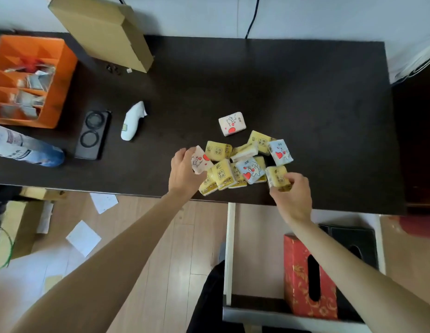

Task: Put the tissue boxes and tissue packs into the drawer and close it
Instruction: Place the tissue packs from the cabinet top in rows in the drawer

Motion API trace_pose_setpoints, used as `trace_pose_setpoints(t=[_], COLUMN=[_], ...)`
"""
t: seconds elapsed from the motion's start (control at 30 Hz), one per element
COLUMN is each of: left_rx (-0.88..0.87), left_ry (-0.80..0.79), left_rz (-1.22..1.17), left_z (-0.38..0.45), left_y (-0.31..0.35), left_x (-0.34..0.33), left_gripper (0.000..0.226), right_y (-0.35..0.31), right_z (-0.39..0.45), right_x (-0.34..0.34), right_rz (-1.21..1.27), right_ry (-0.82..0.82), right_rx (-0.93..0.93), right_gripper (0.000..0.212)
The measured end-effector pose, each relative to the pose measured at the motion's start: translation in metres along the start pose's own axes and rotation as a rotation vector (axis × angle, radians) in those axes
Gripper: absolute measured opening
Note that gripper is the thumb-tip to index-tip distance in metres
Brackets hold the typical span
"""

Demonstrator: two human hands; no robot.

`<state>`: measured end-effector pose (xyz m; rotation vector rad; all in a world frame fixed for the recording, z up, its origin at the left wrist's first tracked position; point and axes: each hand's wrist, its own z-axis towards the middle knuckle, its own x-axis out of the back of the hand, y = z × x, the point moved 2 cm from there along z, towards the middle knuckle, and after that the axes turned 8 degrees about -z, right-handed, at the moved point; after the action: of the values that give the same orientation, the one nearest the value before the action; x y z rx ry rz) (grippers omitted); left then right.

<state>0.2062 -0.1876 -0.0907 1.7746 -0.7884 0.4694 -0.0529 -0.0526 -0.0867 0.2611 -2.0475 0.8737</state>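
Gripping tissue packs: left hand (185, 171) white pack (200, 160), right hand (292, 195) yellow pack (278, 178).

Tissue packs heaped on the dark table, two boxes already in the open drawer.

Pile of small yellow plastic-wrapped tissue packs (224, 174) mixed with pale blue heart-print packs (250, 169) near the table's front edge; one white heart-print pack (232, 123) lies apart at 12 o'clock of the pile. Open white drawer (229, 248) at 6 o'clock holds a red and gold cardboard tissue box (298, 272), slot up, with a black tissue box (353, 239) at its 2 o'clock.
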Motion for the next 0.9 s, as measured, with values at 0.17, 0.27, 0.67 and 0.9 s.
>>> trace_pose_setpoints(t=[0.17, 0.27, 0.67, 0.9], left_rx=[-0.349, -0.413, -0.477, -0.421], left_ry=[-0.019, -0.195, -0.229, -0.47], left_rz=[0.048, 0.244, 0.196, 0.255], left_z=[-0.017, -0.027, -0.061, -0.153], left_y=[0.019, 0.025, 0.048, 0.013], left_x=[-0.013, -0.033, -0.042, -0.103], left_gripper=[0.058, 0.076, 0.074, 0.085], right_y=[0.026, 0.043, 0.096, 0.136], right_z=[-0.018, -0.033, -0.092, -0.094], right_x=[0.008, 0.013, 0.03, 0.009], right_rz=[0.139, 0.195, 0.058, -0.129], right_ry=[-0.006, -0.012, -0.152, -0.296], right_rx=[0.017, 0.02, 0.205, 0.294], right_gripper=[0.057, 0.069, 0.063, 0.047])
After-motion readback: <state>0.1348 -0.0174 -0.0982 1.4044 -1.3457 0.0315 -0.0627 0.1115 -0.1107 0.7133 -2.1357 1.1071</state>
